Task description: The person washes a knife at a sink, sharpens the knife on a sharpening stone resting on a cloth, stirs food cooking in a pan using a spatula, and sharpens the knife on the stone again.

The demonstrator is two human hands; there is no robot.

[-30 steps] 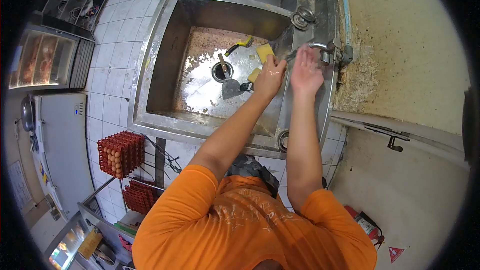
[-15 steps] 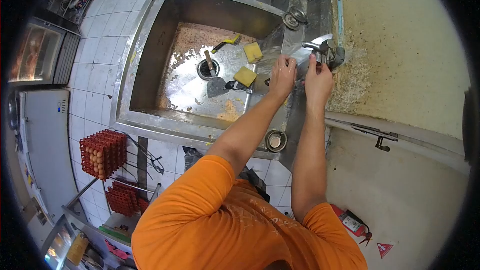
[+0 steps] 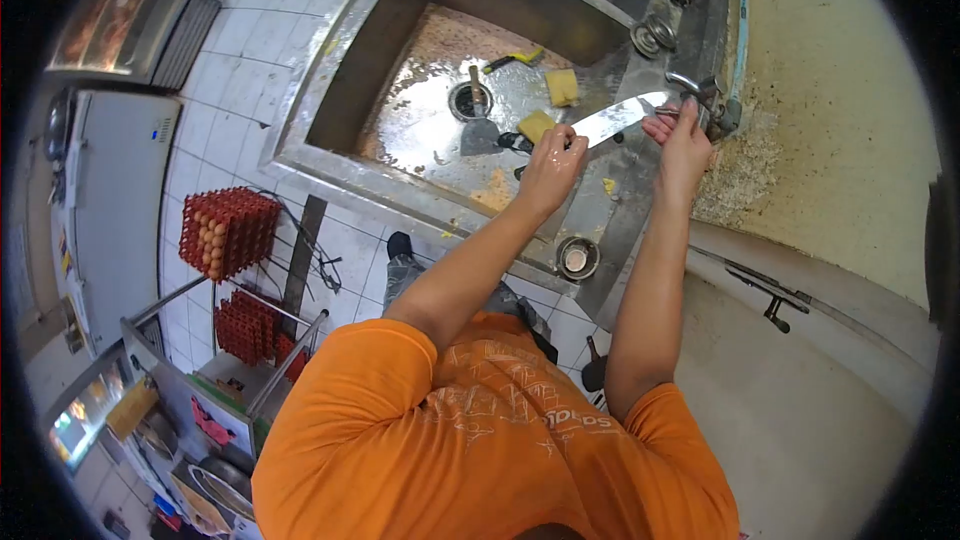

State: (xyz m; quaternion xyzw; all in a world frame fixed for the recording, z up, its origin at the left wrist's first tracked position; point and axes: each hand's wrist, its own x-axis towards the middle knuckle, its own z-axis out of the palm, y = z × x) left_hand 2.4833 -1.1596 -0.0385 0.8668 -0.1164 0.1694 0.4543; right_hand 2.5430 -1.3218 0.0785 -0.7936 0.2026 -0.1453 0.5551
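Note:
The handle end of a large knife (image 3: 616, 121) is in my left hand (image 3: 553, 170), whose fingers are closed round it. Its wide, shiny blade points right, toward the faucet (image 3: 690, 83). My right hand (image 3: 684, 148) is half curled beside the blade's tip, just below the faucet, with thumb and fingers apart; whether it touches the blade is unclear. Two yellow sponges (image 3: 562, 88) (image 3: 536, 126) lie in the sink near my left hand. A scraper (image 3: 480, 136) with a wooden handle lies over the drain, and a yellow-and-black brush (image 3: 513, 60) is behind it.
The metal sink (image 3: 350, 177) has high walls. Metal drain parts (image 3: 653, 36) and a round strainer (image 3: 577, 258) sit on its right ledge. A stained wall (image 3: 830, 120) rises at the right. Red egg trays (image 3: 228, 232) stand at the lower left.
The view has shifted. The knife blade, earlier hard to see, now shows clearly between my hands. My right hand, first held flat and then pinched at the faucet, is now curled by the blade tip.

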